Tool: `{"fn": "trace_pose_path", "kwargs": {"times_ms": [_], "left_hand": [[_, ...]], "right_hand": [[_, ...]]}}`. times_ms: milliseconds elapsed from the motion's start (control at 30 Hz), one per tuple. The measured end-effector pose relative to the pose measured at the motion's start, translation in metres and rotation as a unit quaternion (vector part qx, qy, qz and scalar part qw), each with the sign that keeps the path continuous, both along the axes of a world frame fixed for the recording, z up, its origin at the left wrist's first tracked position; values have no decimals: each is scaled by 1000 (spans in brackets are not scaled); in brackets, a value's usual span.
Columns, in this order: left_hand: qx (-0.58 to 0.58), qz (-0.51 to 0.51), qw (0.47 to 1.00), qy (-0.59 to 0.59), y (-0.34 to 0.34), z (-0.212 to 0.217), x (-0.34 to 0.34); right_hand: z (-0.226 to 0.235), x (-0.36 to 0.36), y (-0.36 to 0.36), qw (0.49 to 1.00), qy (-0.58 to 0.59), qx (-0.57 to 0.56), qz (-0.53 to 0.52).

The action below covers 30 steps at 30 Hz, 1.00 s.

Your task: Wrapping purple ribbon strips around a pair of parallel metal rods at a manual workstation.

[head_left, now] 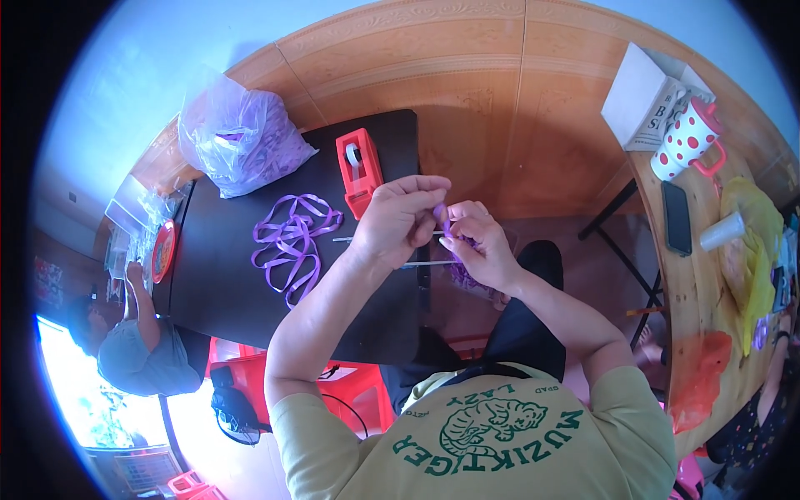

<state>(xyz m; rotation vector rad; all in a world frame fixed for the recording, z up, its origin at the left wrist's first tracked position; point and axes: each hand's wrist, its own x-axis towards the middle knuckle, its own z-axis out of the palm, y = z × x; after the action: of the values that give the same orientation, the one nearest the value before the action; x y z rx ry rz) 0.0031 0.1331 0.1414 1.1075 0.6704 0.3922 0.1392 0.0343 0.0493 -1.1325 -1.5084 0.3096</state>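
My left hand [398, 218] is closed in a pinch on a strip of purple ribbon [442, 218], above the right edge of the dark table. Close on its right, my right hand [486, 252] pinches the lower part of the same strip. A thin pale rod [342, 240] shows to the left of my left hand, and a second thin rod [429, 264] lies below it; what they belong to is hidden. Under my right hand sits a clear container [477, 288] with purple pieces, partly covered. A loose heap of purple ribbon [287, 242] lies on the table to the left.
On the dark table [225, 275] stand a red tape dispenser [359, 171] and a stuffed plastic bag [242, 142]. The wooden table [685, 287] at right bears a dotted tumbler [685, 143], a phone [677, 218] and a yellow bag [742, 242]. Another person [150, 354] is at far left.
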Motion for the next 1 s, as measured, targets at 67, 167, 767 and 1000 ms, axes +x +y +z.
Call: {"fn": "trace_pose_path", "kwargs": {"times_ms": [67, 167, 767, 1000], "left_hand": [[-74, 65, 989, -106, 0, -1, 3], [-93, 88, 983, -132, -4, 0, 3], [-90, 86, 985, -118, 1, -7, 6], [-48, 56, 994, -77, 25, -23, 19]], "right_hand": [[1, 3, 0, 1000, 6, -5, 6], [-1, 11, 0, 997, 43, -42, 40], [2, 25, 19, 878, 354, -223, 232], [2, 24, 23, 893, 334, -242, 180]]}}
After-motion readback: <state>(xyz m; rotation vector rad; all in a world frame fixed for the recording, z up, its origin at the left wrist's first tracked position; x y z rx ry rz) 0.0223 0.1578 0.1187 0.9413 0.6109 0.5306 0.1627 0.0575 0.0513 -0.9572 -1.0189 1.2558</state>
